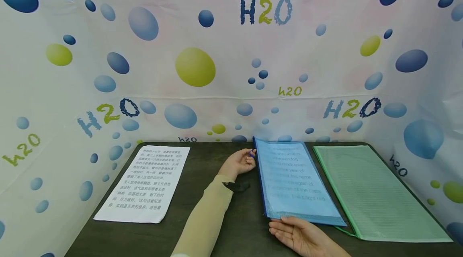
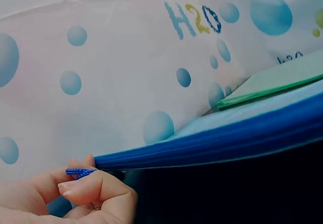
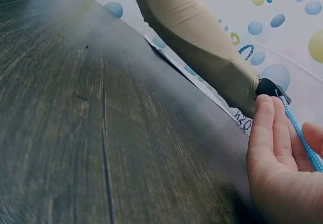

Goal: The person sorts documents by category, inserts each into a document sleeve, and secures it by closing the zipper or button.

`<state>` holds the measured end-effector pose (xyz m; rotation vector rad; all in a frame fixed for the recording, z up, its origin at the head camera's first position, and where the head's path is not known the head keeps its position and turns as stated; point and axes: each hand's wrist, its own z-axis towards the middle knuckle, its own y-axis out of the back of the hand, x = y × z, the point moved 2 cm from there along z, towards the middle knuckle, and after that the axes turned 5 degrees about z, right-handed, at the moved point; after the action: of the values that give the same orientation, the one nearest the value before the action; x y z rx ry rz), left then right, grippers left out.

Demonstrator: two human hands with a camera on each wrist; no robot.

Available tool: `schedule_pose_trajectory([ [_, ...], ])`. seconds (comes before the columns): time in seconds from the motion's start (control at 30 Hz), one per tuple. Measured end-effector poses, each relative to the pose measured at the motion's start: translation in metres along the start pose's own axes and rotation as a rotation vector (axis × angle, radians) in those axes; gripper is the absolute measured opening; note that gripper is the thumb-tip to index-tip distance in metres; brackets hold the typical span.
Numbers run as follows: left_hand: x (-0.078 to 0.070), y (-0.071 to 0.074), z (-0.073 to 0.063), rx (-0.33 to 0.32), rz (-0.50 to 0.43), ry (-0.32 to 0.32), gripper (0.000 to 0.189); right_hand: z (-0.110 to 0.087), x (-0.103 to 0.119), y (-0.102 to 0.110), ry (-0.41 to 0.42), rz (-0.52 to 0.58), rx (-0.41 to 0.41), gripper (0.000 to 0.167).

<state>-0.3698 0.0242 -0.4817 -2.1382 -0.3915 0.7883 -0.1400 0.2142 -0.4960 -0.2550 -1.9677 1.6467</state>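
At the far left corner of the blue folder, a blue cord is being pinched by the left hand, its arm being stretched forward. The near edge is being held by the right hand, between thumb and extended fingers, over the worktop, beside the green folder.

A translucent blue folder, apparently holding printed paper, slants over the dark table.

The worktop, dark and wood-grained, carries a sheet of print, well left of the left hand's fingers. A green folder lies flat, right of the right hand's fingers, a cord trailing from its near left corner.
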Motion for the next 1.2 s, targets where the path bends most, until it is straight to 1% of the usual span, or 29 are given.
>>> schedule_pose_trajectory([
  [0.2, -0.008, -0.001, 0.008, -0.03, 0.013, -0.003, 0.012, 0.0, 0.0, 0.001, 0.0, -0.006, -0.005, 0.039],
  [0.4, -0.013, -0.001, 0.012, -0.065, 0.026, -0.001, 0.013, 0.0, -0.002, 0.001, -0.024, 0.009, 0.007, 0.039],
  [0.67, -0.018, -0.002, 0.019, -0.128, -0.015, -0.022, 0.014, 0.0, -0.001, -0.002, 0.0, -0.004, -0.008, 0.038],
  [0.83, -0.021, -0.003, 0.024, -0.13, -0.033, -0.027, 0.015, -0.001, 0.0, 0.0, -0.01, -0.012, -0.001, 0.039],
  [1.03, -0.025, -0.003, 0.029, -0.137, -0.051, -0.041, 0.019, -0.002, -0.001, 0.001, -0.011, -0.046, -0.025, 0.039],
  [1.2, -0.028, -0.005, 0.03, -0.134, -0.062, -0.046, 0.014, -0.002, 0.0, -0.001, -0.017, -0.052, -0.025, 0.039],
])
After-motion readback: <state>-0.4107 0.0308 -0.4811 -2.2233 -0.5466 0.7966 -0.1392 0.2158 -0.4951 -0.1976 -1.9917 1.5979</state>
